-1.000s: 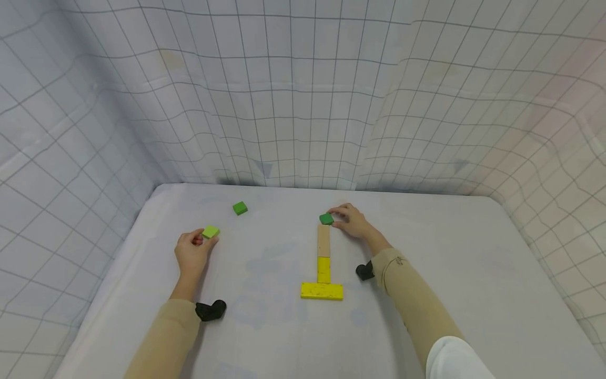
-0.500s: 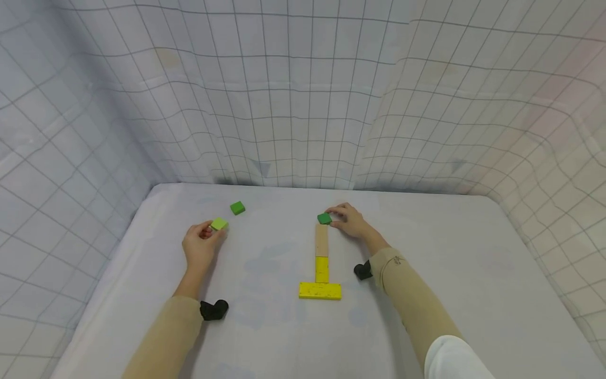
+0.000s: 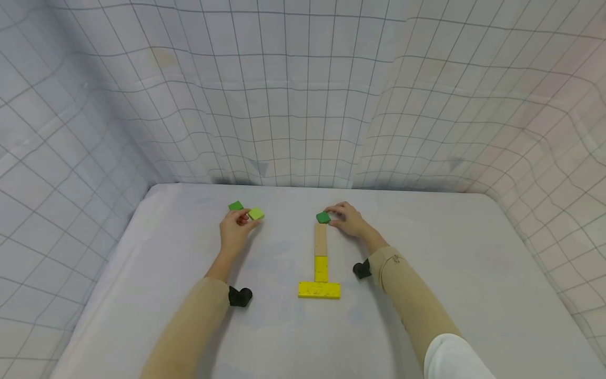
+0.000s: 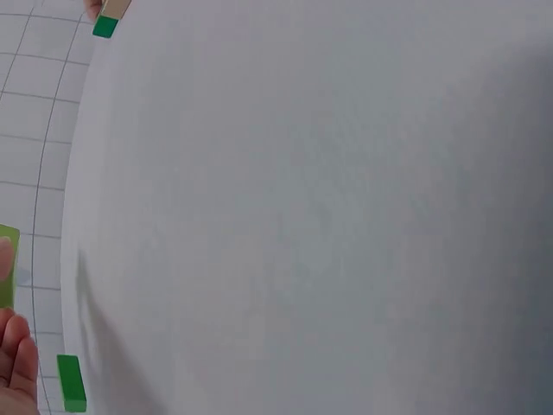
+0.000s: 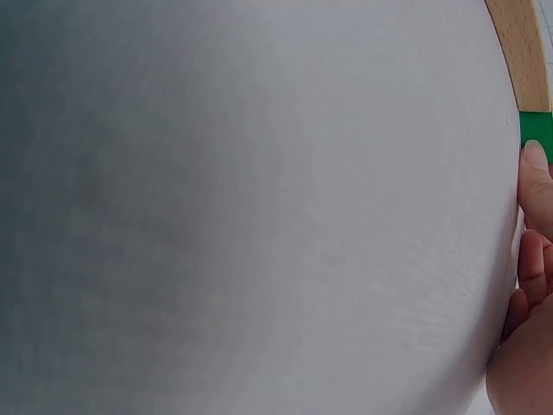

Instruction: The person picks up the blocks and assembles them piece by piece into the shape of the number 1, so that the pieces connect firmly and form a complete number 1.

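Note:
My left hand (image 3: 234,230) pinches a light green square block (image 3: 256,213) between thumb and fingers, raised over the table. Just behind that hand lies a mid-green block (image 3: 235,206), partly covered by the fingers in the head view. My right hand (image 3: 349,220) pinches a dark green block (image 3: 323,217) by its edges, at the far end of a plain wooden block (image 3: 320,239). Nearer me the row goes on with a yellow block (image 3: 321,268), then a longer yellow block (image 3: 319,290) laid crosswise. In the right wrist view, the thumb presses the dark green block's side (image 5: 536,130).
A white cloth covers the table (image 3: 279,337). Grid-patterned white curtains (image 3: 303,105) hang behind and on both sides. A black wrist mount (image 3: 240,297) sits at the left cuff, another black mount (image 3: 362,269) at the right.
The left hand has carried the light green block rightward and away from me, passing in front of the mid-green block. The right hand keeps its hold on the dark green block at the row's end.

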Demonstrator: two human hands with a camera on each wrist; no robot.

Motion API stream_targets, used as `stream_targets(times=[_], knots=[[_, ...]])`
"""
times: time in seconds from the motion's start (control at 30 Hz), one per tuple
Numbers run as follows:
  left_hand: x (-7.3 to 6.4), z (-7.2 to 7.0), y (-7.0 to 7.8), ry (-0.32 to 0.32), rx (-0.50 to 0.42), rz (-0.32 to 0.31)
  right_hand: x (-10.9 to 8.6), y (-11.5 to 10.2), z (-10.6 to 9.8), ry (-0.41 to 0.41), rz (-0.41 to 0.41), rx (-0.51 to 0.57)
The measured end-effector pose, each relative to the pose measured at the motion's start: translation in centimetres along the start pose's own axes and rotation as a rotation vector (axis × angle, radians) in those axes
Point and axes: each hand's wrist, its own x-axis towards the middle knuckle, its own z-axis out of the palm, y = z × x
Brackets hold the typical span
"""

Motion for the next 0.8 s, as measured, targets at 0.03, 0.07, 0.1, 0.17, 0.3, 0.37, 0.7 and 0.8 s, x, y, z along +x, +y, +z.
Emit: stream_targets(times=[0.03,0.07,0.1,0.17,0.3,0.37,0.7,0.8], knots=[[0.1,0.3,0.1,-0.014,0.003,0.003,0.0,0.0,0.0,-0.001,0.0,0.002],[0.2,0.7,0.3,-0.029,0.003,0.003,0.0,0.1,0.0,-0.002,0.0,0.002],[0.2,1.0,0.4,-0.045,0.007,0.006,0.0,0.1,0.0,-0.002,-0.003,-0.001],[0.4,1.6,0.7,-0.071,0.017,0.014,0.1,0.1,0.0,-0.003,-0.003,-0.009],[0.7,2.9,1.1,-0.116,0.049,0.049,0.1,0.2,0.0,-0.004,-0.002,-0.019],[1.0,3.5,1.3,-0.14,0.066,0.069,0.1,0.2,0.0,-0.002,-0.004,-0.017],[1.6,5.8,2.1,-0.218,0.113,0.116,0.1,0.3,0.0,-0.005,-0.012,-0.002],[1.8,6.5,2.2,-0.224,0.121,0.132,0.1,0.2,-0.1,-0.004,-0.012,-0.004]])
